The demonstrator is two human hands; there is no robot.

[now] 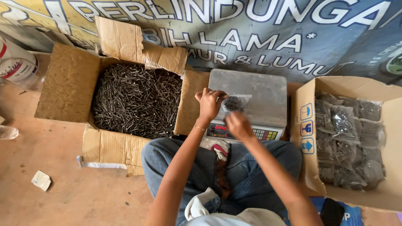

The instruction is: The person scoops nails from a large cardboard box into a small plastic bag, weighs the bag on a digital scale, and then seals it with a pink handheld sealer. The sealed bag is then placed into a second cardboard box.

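The person sits on the floor with legs in blue jeans (255, 167), facing a digital weighing scale (268, 90) that has a flat grey metal platform and a front panel with a red numeric display (220, 127) and a keypad (266, 134). The left hand (208, 102) is raised over the left part of the platform with its fingers closed in a pinch on the edge of a small clear plastic bag of nails (234, 103); the bag is above or on the platform, and the view does not show whether it rests on the metal. A thin bracelet (199, 127) sits on the left wrist. The right hand (238, 124) is over the front edge of the scale, just below the bag and near the display; it is blurred, so whether it is released or grasping cannot be told. To the left of the scale stands an open cardboard box (69, 83) with torn flaps, filled with loose dark nails (136, 100). To the right of the scale stands a second open cardboard carton (307, 167), holding many filled clear bags of nails (347, 142) stacked against one another. A printed banner (251, 37) hangs behind both boxes. On the bare floor at the left lie a small scrap of paper (41, 180) and, at the picture edge, a clear plastic item (7, 132). A white container (16, 62) is at the upper left.
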